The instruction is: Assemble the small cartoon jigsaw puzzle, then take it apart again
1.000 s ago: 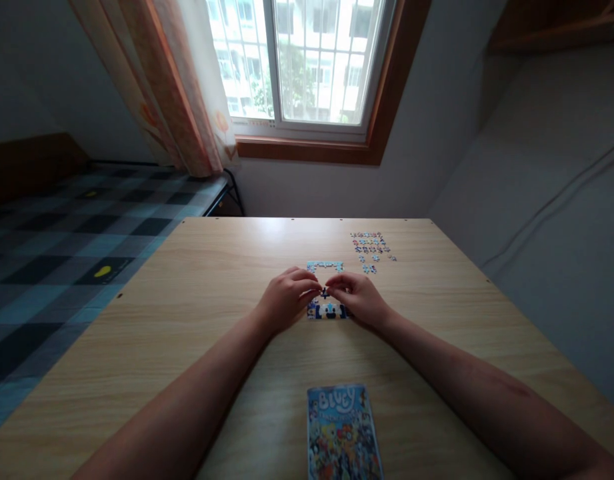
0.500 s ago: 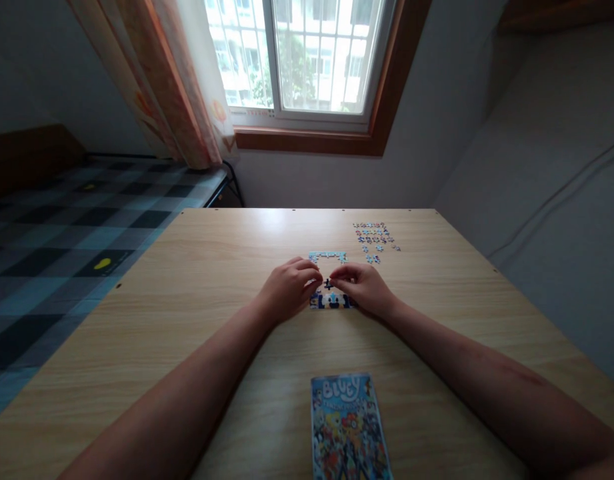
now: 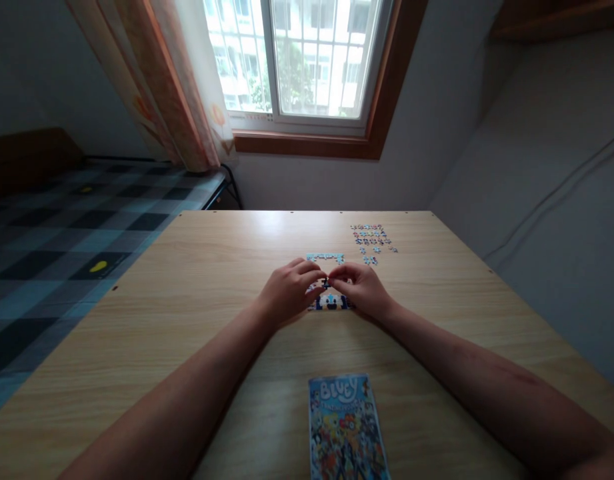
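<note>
A partly assembled jigsaw puzzle lies flat mid-table; its top strip (image 3: 325,257) is light blue, and its bottom strip (image 3: 331,303) shows a dark blue and white cartoon face. Over its left side is my left hand (image 3: 293,288), thumb and fingers apart, fingertips reaching close to those of my right hand. My right hand (image 3: 363,289) rests over the right side with thumb and index finger pinched at a small dark puzzle piece (image 3: 326,283). Fingers partly cover that piece and the puzzle's middle. Beyond, loose puzzle pieces (image 3: 371,235) lie in rough rows.
A picture sheet or box lid marked "Bluey" (image 3: 345,427) lies near the table's front edge. The wooden table (image 3: 211,267) reaches toward the wall below a window (image 3: 319,60). On the left are a checked bed (image 3: 151,190) and an orange curtain (image 3: 171,87).
My left fingers have stretched right toward my right fingertips, and their thumb has parted from them. My right hand stays nearly in place. The whole view has shifted slightly.
</note>
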Demonstrator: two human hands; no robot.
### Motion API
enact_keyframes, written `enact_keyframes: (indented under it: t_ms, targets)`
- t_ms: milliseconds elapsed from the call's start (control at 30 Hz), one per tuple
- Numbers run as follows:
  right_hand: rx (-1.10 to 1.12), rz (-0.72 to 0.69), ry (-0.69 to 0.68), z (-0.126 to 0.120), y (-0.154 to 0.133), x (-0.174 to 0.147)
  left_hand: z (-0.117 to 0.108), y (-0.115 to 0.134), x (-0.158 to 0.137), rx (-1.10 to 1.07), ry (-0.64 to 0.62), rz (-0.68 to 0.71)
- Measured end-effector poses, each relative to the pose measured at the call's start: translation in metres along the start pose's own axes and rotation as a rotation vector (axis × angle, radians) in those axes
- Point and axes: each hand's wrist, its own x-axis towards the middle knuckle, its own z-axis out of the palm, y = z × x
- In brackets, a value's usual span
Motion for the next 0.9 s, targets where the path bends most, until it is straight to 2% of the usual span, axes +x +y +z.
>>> enact_keyframes:
  t_ms: [133,300,533,800,900]
  targets:
    - [-0.124,-0.054,0.008,-0.002,-0.004,0.0,0.0,-0.001,-0.002,-0.036,-0.023,-0.03]
    - [-0.435,-0.285,0.056,-0.012,-0.006,0.001,-0.002,-0.006,-0.004,-0.183,-0.038,-0.142]
    - [-0.514,-0.431,-0.031,-0.012,-0.005,-0.001,-0.006,-0.005,-0.002,-0.194,-0.11,-0.138]
    - [-0.537,-0.462,-0.141,-0.012,-0.005,-0.002,-0.006,-0.007,-0.003,-0.211,-0.115,-0.153]
    - [-0.571,-0.478,-0.167,-0.012,-0.007,-0.003,-0.006,-0.01,-0.004,-0.216,-0.077,-0.201]
